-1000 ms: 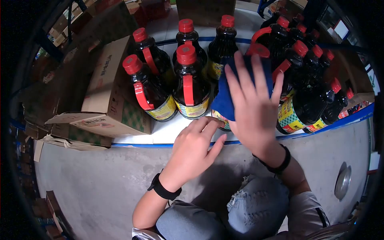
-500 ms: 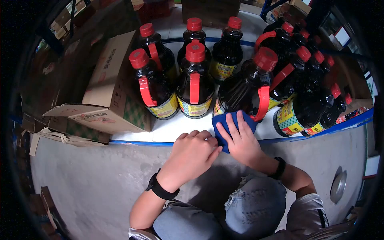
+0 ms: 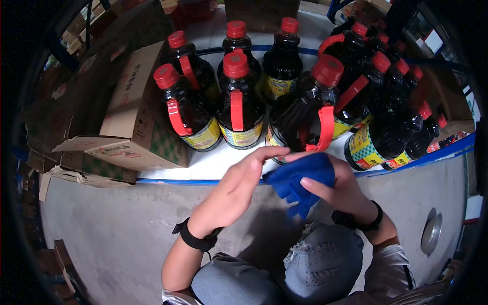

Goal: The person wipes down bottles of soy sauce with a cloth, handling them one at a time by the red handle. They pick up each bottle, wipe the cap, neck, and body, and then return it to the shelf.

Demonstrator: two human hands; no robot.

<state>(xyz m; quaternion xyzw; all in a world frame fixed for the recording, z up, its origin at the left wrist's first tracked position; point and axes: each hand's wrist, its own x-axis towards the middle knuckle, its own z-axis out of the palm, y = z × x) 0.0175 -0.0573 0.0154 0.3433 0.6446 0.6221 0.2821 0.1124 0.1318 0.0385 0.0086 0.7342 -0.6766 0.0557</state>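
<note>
My right hand [image 3: 338,185] grips a blue cloth [image 3: 305,178], its thumb across the front and the lower end hanging loose. Beside the cloth's left edge is my left hand [image 3: 239,188], fingers stretched toward the right and holding nothing. Just beyond both hands stands a large dark bottle [image 3: 300,117] with a red cap and red handle. Left of it is another dark bottle [image 3: 240,109] with a yellow label, and farther left a similar bottle [image 3: 190,114]. All stand upright on the white shelf [image 3: 203,165].
More dark bottles [image 3: 371,145] crowd the shelf's right side. An open cardboard box [image 3: 137,117] lies at the left. The shelf has a blue front edge [image 3: 203,181]. A round metal object [image 3: 431,232] is on the grey floor at the right.
The cloth has come away from the large bottle's base, now gathered in my right hand with the thumb over it. My left hand has turned and its fingers have straightened.
</note>
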